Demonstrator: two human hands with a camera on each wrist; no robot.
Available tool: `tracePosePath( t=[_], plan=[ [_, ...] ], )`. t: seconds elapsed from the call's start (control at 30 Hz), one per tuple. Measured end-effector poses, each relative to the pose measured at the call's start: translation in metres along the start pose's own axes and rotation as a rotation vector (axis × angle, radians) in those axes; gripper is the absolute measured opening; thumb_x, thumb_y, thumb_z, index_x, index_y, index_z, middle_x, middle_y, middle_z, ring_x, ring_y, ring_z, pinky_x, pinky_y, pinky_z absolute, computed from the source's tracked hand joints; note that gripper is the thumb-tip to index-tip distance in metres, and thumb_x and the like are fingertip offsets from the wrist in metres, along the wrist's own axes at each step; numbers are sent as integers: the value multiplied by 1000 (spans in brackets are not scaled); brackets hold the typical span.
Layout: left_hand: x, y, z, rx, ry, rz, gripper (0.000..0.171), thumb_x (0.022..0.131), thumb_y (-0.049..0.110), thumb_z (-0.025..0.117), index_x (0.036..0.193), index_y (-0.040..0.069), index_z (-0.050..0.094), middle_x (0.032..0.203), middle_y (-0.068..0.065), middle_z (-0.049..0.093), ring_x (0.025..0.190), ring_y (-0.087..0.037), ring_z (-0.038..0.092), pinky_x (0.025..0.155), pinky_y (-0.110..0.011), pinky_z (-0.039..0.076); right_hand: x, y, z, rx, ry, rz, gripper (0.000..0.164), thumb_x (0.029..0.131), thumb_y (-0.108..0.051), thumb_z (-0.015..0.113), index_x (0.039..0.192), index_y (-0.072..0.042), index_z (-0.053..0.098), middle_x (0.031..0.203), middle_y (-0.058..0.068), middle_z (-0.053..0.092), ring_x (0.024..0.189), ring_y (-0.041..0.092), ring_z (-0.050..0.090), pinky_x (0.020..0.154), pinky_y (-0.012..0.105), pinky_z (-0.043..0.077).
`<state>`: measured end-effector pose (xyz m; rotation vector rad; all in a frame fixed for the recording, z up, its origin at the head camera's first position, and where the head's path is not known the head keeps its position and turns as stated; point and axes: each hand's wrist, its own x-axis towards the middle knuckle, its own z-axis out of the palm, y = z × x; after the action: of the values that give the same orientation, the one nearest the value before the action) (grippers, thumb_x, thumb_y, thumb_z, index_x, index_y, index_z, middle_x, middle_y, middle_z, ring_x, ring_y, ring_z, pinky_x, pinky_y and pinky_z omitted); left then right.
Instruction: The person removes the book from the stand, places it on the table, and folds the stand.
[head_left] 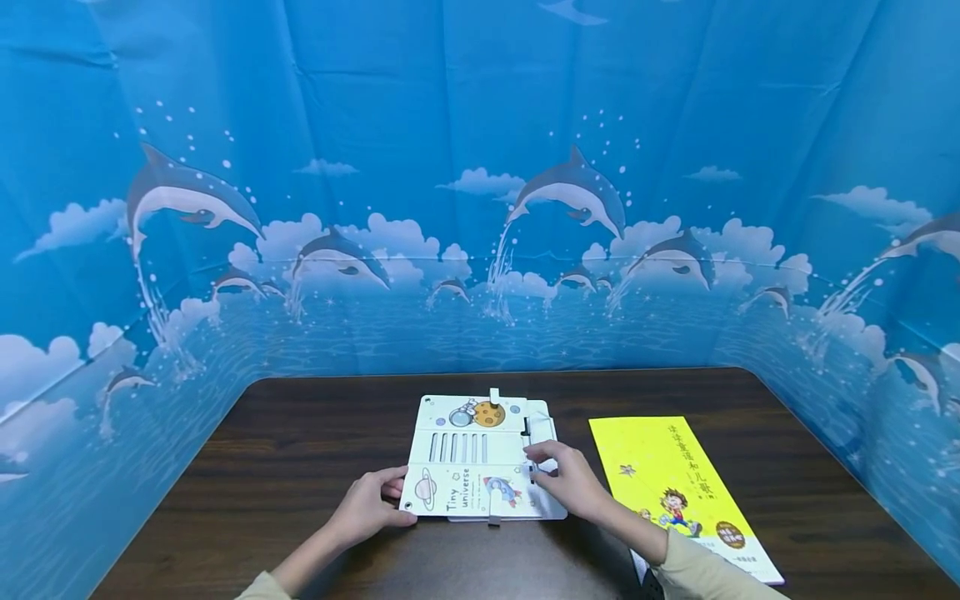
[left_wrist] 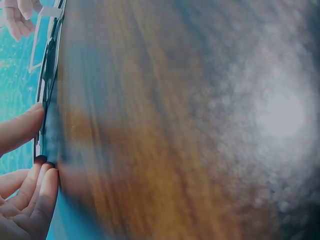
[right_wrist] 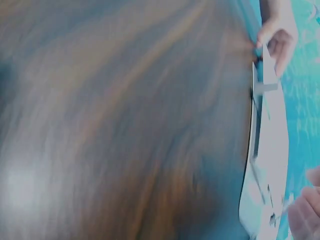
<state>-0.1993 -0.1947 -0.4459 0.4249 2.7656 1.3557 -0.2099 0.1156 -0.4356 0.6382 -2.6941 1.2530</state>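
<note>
A white folding book stand (head_left: pixel 457 450), printed with an astronaut, a ringed planet, a rocket and "Tiny universe", lies on the table. My left hand (head_left: pixel 367 504) grips its lower left corner, thumb at the front edge and fingers at the left side; the left wrist view shows thumb and fingers (left_wrist: pixel 37 195) either side of the thin edge. Over the stand's right part is my right hand (head_left: pixel 566 479), its index finger and thumb apart near small black fittings. In the right wrist view its fingers (right_wrist: pixel 304 212) are partly cut off beside the stand (right_wrist: pixel 272 135).
A yellow book (head_left: pixel 675 483) with a cartoon child on its cover lies to the right, under the right forearm. White page clips (head_left: pixel 494 398) stick out at the stand's top and bottom edges. A blue dolphin-print curtain (head_left: pixel 465 208) surrounds the dark wooden table (head_left: pixel 300 433).
</note>
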Motion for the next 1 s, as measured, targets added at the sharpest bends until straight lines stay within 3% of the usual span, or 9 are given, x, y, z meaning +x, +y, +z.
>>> tracePosePath(
  t=[0.13,0.27,0.43,1.0],
  plan=[
    [0,1,0,-1,0,-2,69,57,5,83,117,-13,53,85,-4,60,76,-15,56,61,-20,46,0,10,-6,-11,78,69,26,77,-1,67,103,0,64,96,10,65,85,21,61,71,33,53],
    [0,1,1,2,-1,1,69,57,5,83,116,-13,53,84,-4,60,76,-15,56,61,-20,46,-3,21,-8,33,49,115,18,79,-3,66,98,-1,66,90,8,66,80,18,61,67,24,51],
    [-1,2,1,9,4,4,68,57,4,83,116,-13,54,84,-4,60,75,-15,56,61,-20,46,-7,26,-9,49,-8,95,11,81,-7,66,92,-5,70,90,4,68,82,16,60,66,20,47],
    [-1,3,1,27,15,-15,69,56,7,84,116,-11,55,83,-3,61,75,-14,56,60,-20,45,-3,27,-10,32,-39,76,9,80,-5,67,88,-5,71,88,3,68,75,12,57,61,21,47]
  ],
)
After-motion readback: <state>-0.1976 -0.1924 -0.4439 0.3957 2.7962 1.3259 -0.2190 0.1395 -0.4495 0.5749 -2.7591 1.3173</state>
